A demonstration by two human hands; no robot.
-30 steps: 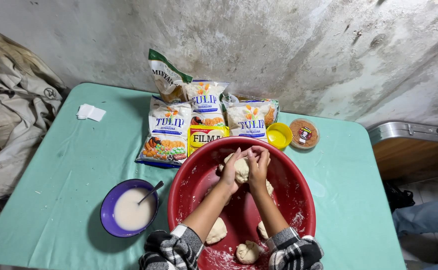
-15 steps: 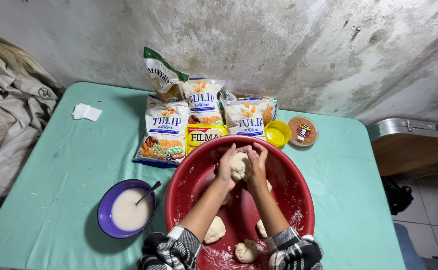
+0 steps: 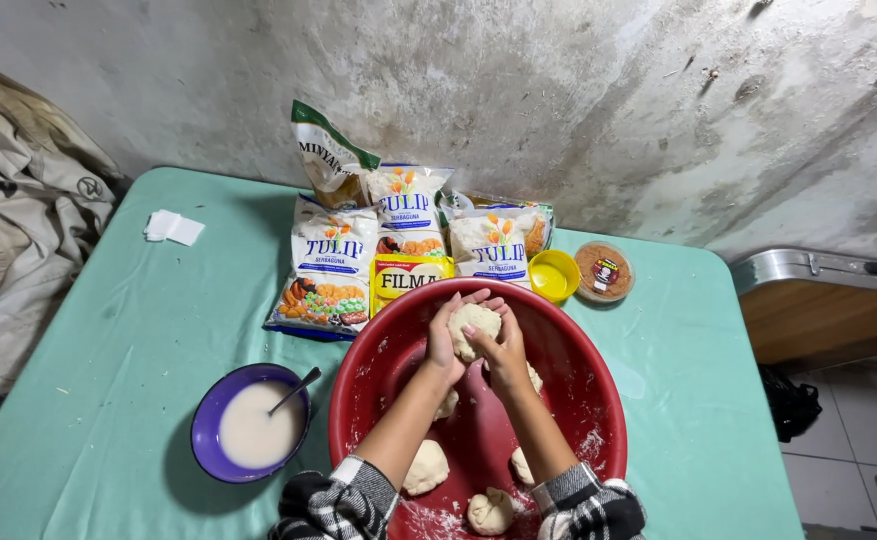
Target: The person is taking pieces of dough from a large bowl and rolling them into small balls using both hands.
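Both hands are raised over a large red basin (image 3: 599, 440) and cup one pale ball of dough (image 3: 476, 322) between them. My left hand (image 3: 446, 335) wraps its left side and my right hand (image 3: 504, 350) presses from the right and below. Several other dough pieces lie on the floured bottom of the basin: one (image 3: 426, 467) by my left forearm, one (image 3: 490, 511) near the front, and smaller ones partly hidden behind my arms.
A purple bowl (image 3: 207, 440) of white liquid with a spoon (image 3: 294, 390) stands left of the basin. Flour bags (image 3: 329, 268), a yellow packet (image 3: 406, 279), a yellow lid (image 3: 555, 275) and a round brown-filled tub (image 3: 604, 270) line the back. Folded white paper (image 3: 173, 227) lies far left. Cloth (image 3: 19, 220) hangs beside the green table (image 3: 129, 340).
My hands keep turning the dough ball between them, staying over the basin's far half. The camera view shifted slightly; nothing else on the table moved.
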